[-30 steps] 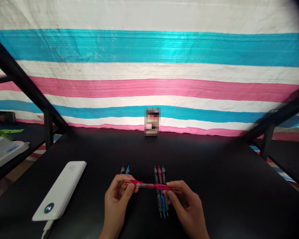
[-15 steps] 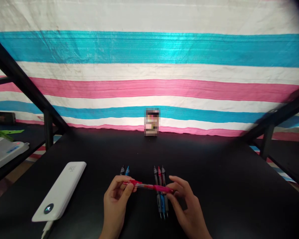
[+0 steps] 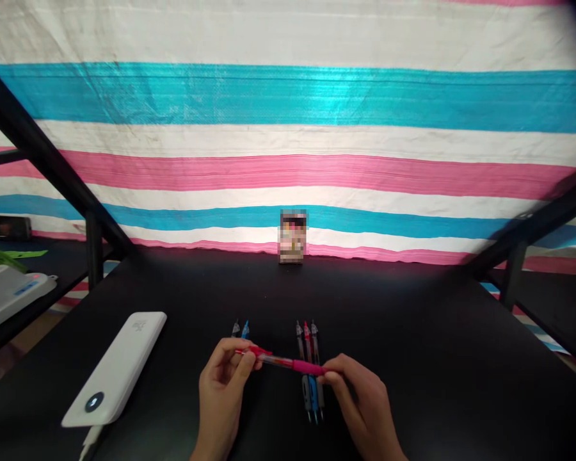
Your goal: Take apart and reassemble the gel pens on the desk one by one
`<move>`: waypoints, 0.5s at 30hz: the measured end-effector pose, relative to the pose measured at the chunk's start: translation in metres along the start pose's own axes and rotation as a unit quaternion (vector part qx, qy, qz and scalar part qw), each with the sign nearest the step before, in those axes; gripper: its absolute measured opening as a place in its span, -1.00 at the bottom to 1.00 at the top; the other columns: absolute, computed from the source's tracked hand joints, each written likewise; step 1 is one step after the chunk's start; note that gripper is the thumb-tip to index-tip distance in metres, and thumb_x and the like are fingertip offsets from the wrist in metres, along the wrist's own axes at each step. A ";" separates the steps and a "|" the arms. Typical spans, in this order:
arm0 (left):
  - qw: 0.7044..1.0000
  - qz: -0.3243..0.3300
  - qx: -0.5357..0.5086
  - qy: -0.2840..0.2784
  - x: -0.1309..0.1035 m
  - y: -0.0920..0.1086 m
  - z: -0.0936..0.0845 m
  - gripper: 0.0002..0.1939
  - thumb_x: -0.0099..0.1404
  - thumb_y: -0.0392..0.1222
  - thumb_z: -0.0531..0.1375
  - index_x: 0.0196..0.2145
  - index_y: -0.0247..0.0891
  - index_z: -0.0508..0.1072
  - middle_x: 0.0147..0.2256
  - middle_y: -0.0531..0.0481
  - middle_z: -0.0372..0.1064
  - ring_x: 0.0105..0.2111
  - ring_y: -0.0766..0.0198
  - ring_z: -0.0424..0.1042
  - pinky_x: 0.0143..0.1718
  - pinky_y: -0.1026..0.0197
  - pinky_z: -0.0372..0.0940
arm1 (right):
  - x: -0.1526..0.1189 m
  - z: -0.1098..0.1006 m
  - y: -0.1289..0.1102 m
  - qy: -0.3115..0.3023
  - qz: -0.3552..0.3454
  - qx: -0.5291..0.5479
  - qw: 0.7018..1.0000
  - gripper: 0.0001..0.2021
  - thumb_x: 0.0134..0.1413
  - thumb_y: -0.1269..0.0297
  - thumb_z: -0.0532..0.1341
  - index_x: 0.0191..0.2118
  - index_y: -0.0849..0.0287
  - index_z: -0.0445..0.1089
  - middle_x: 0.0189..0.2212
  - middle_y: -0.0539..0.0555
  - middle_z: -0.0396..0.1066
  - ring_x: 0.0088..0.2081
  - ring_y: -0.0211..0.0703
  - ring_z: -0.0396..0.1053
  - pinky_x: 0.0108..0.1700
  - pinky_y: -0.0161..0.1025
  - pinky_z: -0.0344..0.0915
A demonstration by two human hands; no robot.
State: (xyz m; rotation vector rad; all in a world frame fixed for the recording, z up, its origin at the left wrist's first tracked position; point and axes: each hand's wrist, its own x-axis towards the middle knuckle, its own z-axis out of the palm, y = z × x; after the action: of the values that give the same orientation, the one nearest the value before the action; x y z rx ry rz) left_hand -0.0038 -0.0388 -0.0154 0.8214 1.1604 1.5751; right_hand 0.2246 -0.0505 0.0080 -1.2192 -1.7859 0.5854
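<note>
A red pen (image 3: 278, 362) with a pink grip is held sideways above the table between both hands. My left hand (image 3: 228, 374) pinches its clip end, and the thumb and fingers of my right hand (image 3: 358, 394) close on the tip end. Behind and beneath it, several pens (image 3: 308, 339) lie side by side in a group, with black, red and blue parts; the held pen hides some of their middle. Just beyond my left hand, a black pen (image 3: 235, 328) and a blue pen (image 3: 245, 329) show only their upper ends.
A white power bank (image 3: 118, 368) with a cable lies on the black table (image 3: 211, 282) at the left. A small pixelated upright object (image 3: 292, 237) stands at the back edge. Black frame bars (image 3: 93, 250) flank the table, and a striped sheet hangs behind.
My right hand's fingers have come together on the pen's tip end and moved slightly lower. The pen now tilts down a little more to the right; my left hand is nearly still.
</note>
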 end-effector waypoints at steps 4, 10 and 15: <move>1.000 -0.005 0.002 0.005 -0.001 0.002 0.001 -0.77 0.17 -0.05 0.45 -0.30 -0.21 0.58 -0.40 0.04 0.54 -0.42 0.30 0.50 -0.29 0.33 0.44 | -0.001 0.000 0.003 0.016 -0.023 -0.009 1.000 -0.78 0.34 0.28 0.22 0.06 0.06 0.36 -0.34 -0.01 0.55 -0.49 -0.22 0.46 -0.44 -0.37 0.40; 1.000 -0.003 0.017 0.020 -0.002 0.001 0.002 -0.76 0.17 -0.04 0.45 -0.28 -0.21 0.60 -0.40 0.04 0.54 -0.41 0.31 0.50 -0.29 0.36 0.44 | 0.002 0.006 -0.002 0.000 -0.088 -0.067 0.994 -0.84 0.36 0.49 0.09 -0.21 0.12 0.34 -0.47 0.00 0.39 -0.49 -0.20 0.34 -0.46 -0.31 0.26; 0.999 0.015 0.011 0.045 -0.003 0.000 0.006 -0.74 0.15 -0.04 0.47 -0.28 -0.22 0.61 -0.38 0.02 0.55 -0.38 0.30 0.51 -0.28 0.37 0.44 | 0.002 0.014 -0.005 0.019 -0.139 -0.130 0.982 -0.77 0.34 0.54 0.05 -0.33 0.12 0.26 -0.56 -0.01 0.31 -0.52 -0.18 0.23 -0.48 -0.28 0.13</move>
State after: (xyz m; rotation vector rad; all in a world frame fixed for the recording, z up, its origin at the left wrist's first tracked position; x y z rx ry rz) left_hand 0.0022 -0.0397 -0.0138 0.7924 1.2379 1.6403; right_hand 0.2093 -0.0495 0.0056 -1.1145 -2.0006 0.1698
